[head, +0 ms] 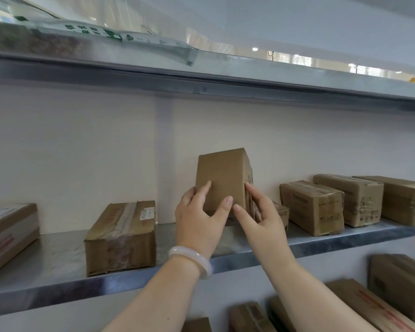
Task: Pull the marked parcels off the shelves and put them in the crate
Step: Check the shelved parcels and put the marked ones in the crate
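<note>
A small brown cardboard parcel [222,174] stands on end, tilted up over the metal shelf [65,257]. My left hand [199,219], with a white bangle at the wrist, grips its lower left side, thumb across the plain front face. My right hand [261,216] holds the lower right edge, fingers along the taped side. No mark shows on the face turned to me. The crate is not in view.
More taped parcels lie on the same shelf: one at the left [122,236], one at the far left edge [9,236], several at the right [313,207]. A shelf above [201,75] carries a plastic mailer bag [106,34]. Further parcels [374,305] fill the shelf below.
</note>
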